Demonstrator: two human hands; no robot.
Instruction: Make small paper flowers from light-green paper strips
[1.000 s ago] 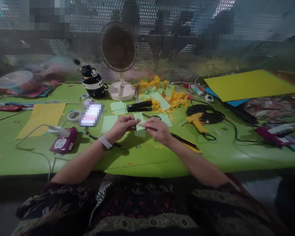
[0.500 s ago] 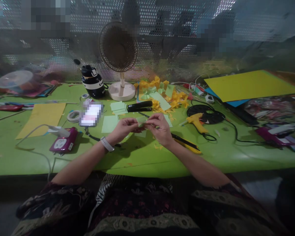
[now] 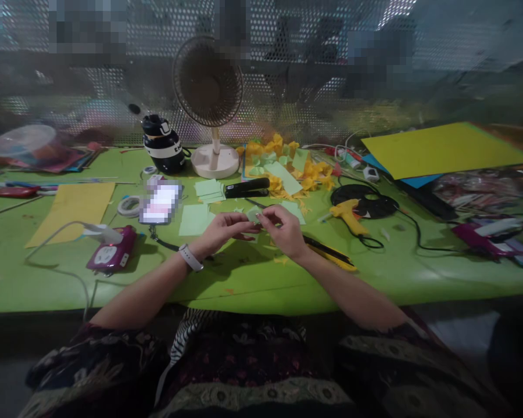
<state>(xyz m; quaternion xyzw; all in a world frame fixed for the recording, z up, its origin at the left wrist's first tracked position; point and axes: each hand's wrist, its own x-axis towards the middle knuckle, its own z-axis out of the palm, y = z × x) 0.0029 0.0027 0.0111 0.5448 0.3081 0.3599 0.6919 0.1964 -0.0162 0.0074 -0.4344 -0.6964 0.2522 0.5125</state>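
Note:
Over the middle of the table, my left hand (image 3: pixel 226 231) and my right hand (image 3: pixel 284 231) meet at the fingertips around a small piece of light green paper (image 3: pixel 253 214). The right thumb and fingers pinch it, and the left fingers press on it from the other side. Fingers partly cover the paper, so its exact shape is hard to see. Just behind the hands lie a thin dark tool (image 3: pixel 255 203), a black stapler (image 3: pixel 247 188) and green paper squares (image 3: pixel 193 219). A yellow-and-black cutter (image 3: pixel 331 253) rests beside my right wrist.
A heap of yellow and green paper pieces (image 3: pixel 283 165) lies at the back, beside a fan (image 3: pixel 215 161) and a dark bottle (image 3: pixel 163 152). A phone (image 3: pixel 160 203) and a tape roll (image 3: pixel 129 206) are left. A yellow glue gun (image 3: pixel 351 216) lies right, near yellow sheets (image 3: pixel 448 150).
My left fingers have stretched out and slid right, closer to the right fingertips. The green paper has shifted slightly between the hands. Everything on the table stays as it was.

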